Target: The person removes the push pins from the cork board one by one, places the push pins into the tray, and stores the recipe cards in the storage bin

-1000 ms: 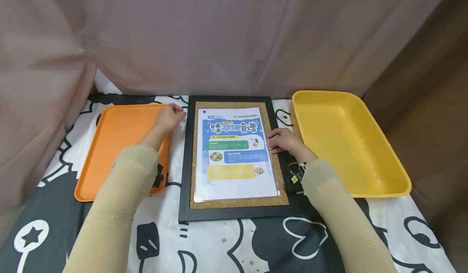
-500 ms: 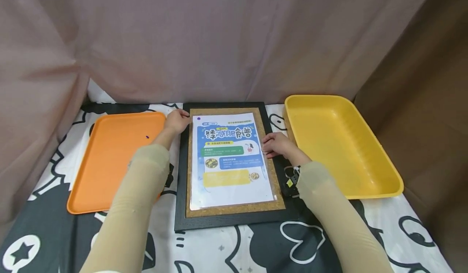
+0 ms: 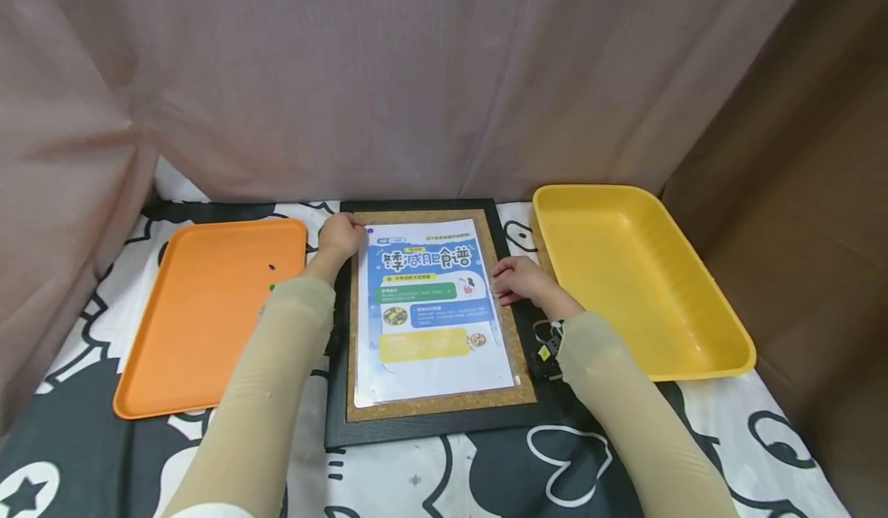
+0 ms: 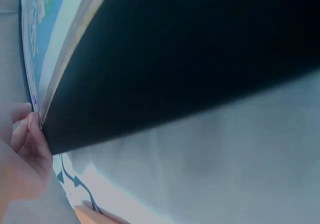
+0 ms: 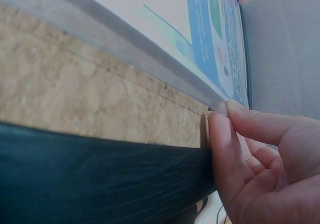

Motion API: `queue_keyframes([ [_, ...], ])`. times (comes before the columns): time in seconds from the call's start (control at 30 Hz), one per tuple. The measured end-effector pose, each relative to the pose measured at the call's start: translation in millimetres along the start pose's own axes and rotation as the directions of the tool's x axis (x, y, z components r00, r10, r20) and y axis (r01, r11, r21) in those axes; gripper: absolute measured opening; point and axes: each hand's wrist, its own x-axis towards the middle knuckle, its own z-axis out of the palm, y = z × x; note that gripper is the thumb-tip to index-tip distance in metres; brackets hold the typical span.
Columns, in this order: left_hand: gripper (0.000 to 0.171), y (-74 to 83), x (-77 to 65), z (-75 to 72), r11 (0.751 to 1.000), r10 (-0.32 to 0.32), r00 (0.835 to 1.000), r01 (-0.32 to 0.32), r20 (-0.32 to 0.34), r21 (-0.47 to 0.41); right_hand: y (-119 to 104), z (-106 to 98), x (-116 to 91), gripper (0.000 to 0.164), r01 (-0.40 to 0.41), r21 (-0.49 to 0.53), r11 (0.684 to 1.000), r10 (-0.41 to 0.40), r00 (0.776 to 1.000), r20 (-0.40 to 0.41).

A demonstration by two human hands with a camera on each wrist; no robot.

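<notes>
A laminated poster (image 3: 423,379) with blue, green and yellow print lies on a cork board (image 3: 523,387) in a black frame (image 3: 416,429). At its upper left corner is a small purple pushpin head (image 3: 370,230). My left hand (image 3: 342,234) reaches this corner, fingertips right beside the pin. In the left wrist view the thumb and forefinger of the left hand (image 4: 30,149) meet at the corner; whether they pinch anything I cannot tell. My right hand (image 3: 522,279) pinches the poster's right edge between thumb and forefinger, and the right wrist view shows that edge raised off the cork.
On the left lies an orange tray (image 3: 187,333) with blue and green specks (image 3: 271,287) partly behind my left sleeve. A deep yellow tray (image 3: 617,271) stands on the right. The patterned cloth (image 3: 388,475) covers the table, and a curtain (image 3: 388,79) hangs behind.
My left hand has moved right from the orange tray's edge to the poster's upper left corner. My right hand stays at the right edge. The head view has shifted slightly.
</notes>
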Motion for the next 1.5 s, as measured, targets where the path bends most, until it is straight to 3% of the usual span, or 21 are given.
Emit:
queue_keyframes([
  [0.17, 0.024, 5.9, 2.0, 1.9, 0.994, 0.001, 1.000, 0.000, -0.011, 0.111, -0.1, -0.2, 0.5, 0.031, -0.008, -0.003, 1.000, 0.008, 1.000, -0.001],
  [0.37, 0.021, 10.7, 1.2, 3.5, 0.989, -0.042, 0.999, 0.046, -0.029, 0.138, -1.0, 0.2, 0.6, 0.031, -0.008, -0.002, 1.000, 0.008, 1.000, 0.001],
  [1.0, 0.021, 7.7, 2.0, 5.9, 0.995, -0.092, 0.996, 0.091, 0.017, 0.042, -0.1, -0.2, -0.2, 0.031, -0.020, -0.001, 1.000, 0.020, 1.000, -0.002],
  [1.5, 0.023, 1.6, 1.8, 6.7, 0.996, -0.080, 0.997, 0.080, 0.015, -0.036, -0.4, -0.5, -1.0, 0.030, -0.013, -0.007, 1.000, 0.013, 1.000, 0.002],
])
